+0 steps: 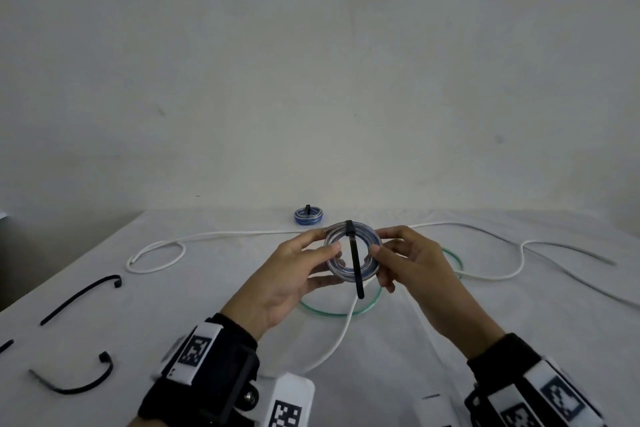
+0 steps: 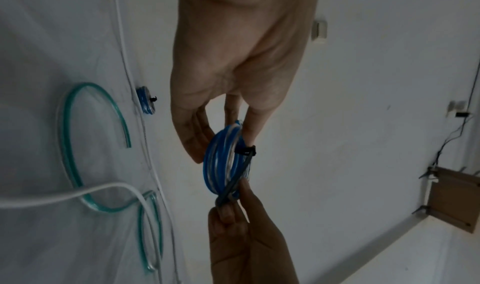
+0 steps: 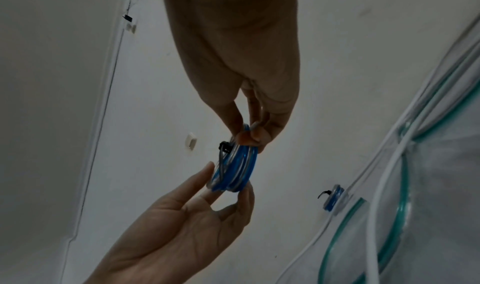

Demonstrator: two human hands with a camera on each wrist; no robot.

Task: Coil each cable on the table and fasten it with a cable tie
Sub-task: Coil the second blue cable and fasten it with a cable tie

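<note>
A coil of blue-and-clear cable [image 1: 369,265] is held up over the table between both hands. My left hand [image 1: 329,263] pinches its left edge with thumb and fingers, and my right hand [image 1: 381,263] pinches its right edge. A black cable tie [image 1: 354,253] is looped round the top of the coil; its head sits at the top and its long tail hangs down across the opening, free at the end. The left wrist view shows the coil [image 2: 218,165] edge-on with the tie head [image 2: 245,151]. In the right wrist view the same coil [image 3: 233,169] sits between both hands' fingertips.
A tied blue coil [image 1: 308,216] lies at the back. A long white cable [image 1: 242,234] and a green-clear cable loop [image 1: 332,312] sprawl on the white table [image 1: 207,305] under my hands. Loose black ties [image 1: 79,298] [image 1: 79,381] lie at the left, near the table's edge.
</note>
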